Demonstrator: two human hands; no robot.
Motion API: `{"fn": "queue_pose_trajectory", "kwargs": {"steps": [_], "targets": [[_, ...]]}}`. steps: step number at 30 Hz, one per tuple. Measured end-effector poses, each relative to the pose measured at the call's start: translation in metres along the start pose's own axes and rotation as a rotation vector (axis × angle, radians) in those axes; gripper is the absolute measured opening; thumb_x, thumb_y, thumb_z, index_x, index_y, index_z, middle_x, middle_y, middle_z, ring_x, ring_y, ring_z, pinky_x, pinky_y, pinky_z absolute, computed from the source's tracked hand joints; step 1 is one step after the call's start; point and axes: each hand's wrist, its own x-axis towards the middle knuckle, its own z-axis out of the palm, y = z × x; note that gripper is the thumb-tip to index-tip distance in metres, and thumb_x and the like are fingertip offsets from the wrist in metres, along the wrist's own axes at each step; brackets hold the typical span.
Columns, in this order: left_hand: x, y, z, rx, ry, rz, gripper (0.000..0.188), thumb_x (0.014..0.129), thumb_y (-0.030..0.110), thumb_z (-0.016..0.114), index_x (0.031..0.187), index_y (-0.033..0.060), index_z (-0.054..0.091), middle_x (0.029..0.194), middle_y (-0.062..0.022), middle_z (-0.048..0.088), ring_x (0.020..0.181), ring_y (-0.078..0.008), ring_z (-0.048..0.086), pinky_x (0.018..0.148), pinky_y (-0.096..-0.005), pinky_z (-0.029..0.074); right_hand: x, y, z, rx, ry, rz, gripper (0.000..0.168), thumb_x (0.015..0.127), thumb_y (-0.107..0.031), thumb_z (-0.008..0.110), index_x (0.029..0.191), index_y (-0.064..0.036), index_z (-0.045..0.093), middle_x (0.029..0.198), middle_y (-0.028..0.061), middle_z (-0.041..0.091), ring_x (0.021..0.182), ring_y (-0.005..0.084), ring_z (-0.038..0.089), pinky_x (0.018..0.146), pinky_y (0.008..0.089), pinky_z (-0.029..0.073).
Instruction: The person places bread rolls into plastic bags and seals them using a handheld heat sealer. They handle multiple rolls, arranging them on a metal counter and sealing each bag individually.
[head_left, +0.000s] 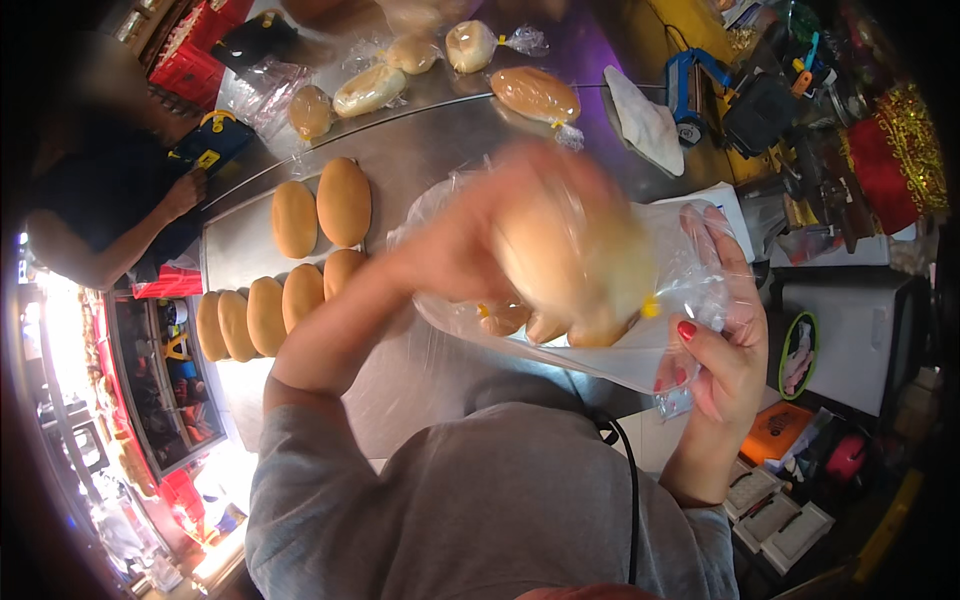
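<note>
My left hand (465, 240), blurred by motion, grips a pale bread roll (544, 251) wrapped in clear film. A yellow tie (650, 306) shows by the roll's right end. With my right hand (724, 352), I pinch the edge of a large clear plastic bag (607, 360) near its mouth, fingers partly behind the film. Several wrapped rolls (592, 330) show inside that bag, below the held one; the hand and film hide part of them. I cannot tell whether the held roll is inside the bag or over its opening.
Unwrapped oval rolls (343, 201) sit on a metal tray (240, 232) at left. Wrapped rolls (536, 94) lie along the back of the steel table (442, 120), near a white cloth (645, 120) and a blue tape dispenser (686, 97). A person's hand (186, 193) is at far left.
</note>
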Motion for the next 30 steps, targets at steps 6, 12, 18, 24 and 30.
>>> {"fn": "queue_pose_trajectory", "kwargs": {"steps": [6, 12, 18, 24, 30], "targets": [[-0.041, -0.01, 0.034, 1.058, -0.449, 0.098, 0.033, 0.077, 0.013, 0.065, 0.11, 0.0179, 0.062, 0.128, -0.0038, 0.056, 0.126, -0.0286, 0.048, 0.103, -0.0496, 0.037, -0.015, -0.01, -0.005, -0.004, -0.009, 0.053, 0.08, 0.066, 0.01, 0.05, 0.143, 0.007, 0.029, 0.149, 0.0223, 0.03, 0.134, 0.0231, 0.034, 0.088, 0.0232, 0.043], [0.056, -0.024, -0.024, 0.844, -0.002, -0.416, 0.036, 0.077, 0.004, 0.061, 0.112, 0.0113, 0.061, 0.118, -0.0079, 0.061, 0.106, -0.0276, 0.059, 0.089, -0.039, 0.047, -0.015, -0.004, -0.011, -0.043, -0.028, 0.014, 0.08, 0.065, 0.013, 0.048, 0.143, 0.005, 0.031, 0.15, 0.0178, 0.031, 0.14, 0.024, 0.029, 0.083, 0.0191, 0.046], [0.129, -0.199, -0.075, 1.349, -0.215, -0.463, 0.086, 0.063, 0.009, 0.079, 0.139, 0.0248, 0.04, 0.138, -0.0145, 0.044, 0.124, -0.037, 0.046, 0.1, -0.0429, 0.042, -0.022, -0.017, -0.005, 0.05, 0.068, 0.166, 0.079, 0.067, 0.014, 0.052, 0.143, 0.004, 0.032, 0.152, 0.0159, 0.03, 0.14, 0.026, 0.029, 0.081, 0.02, 0.048], [0.117, -0.225, -0.072, 1.215, -0.218, -0.704, 0.095, 0.06, 0.023, 0.082, 0.142, 0.0282, 0.034, 0.135, -0.0165, 0.046, 0.123, -0.0363, 0.048, 0.1, -0.0437, 0.042, -0.023, -0.01, -0.013, 0.071, 0.132, 0.131, 0.082, 0.064, 0.017, 0.051, 0.143, 0.004, 0.032, 0.152, 0.0164, 0.029, 0.141, 0.0282, 0.028, 0.08, 0.0199, 0.049], [0.023, -0.165, -0.087, 0.281, 0.234, -0.685, 0.09, 0.065, 0.04, 0.079, 0.139, 0.0081, 0.037, 0.126, -0.022, 0.055, 0.112, -0.0328, 0.059, 0.095, -0.0387, 0.047, -0.021, -0.003, -0.004, -0.011, 0.125, 0.022, 0.087, 0.063, 0.007, 0.053, 0.144, 0.012, 0.02, 0.149, 0.0292, 0.025, 0.128, 0.0226, 0.047, 0.074, 0.0183, 0.048]]}}
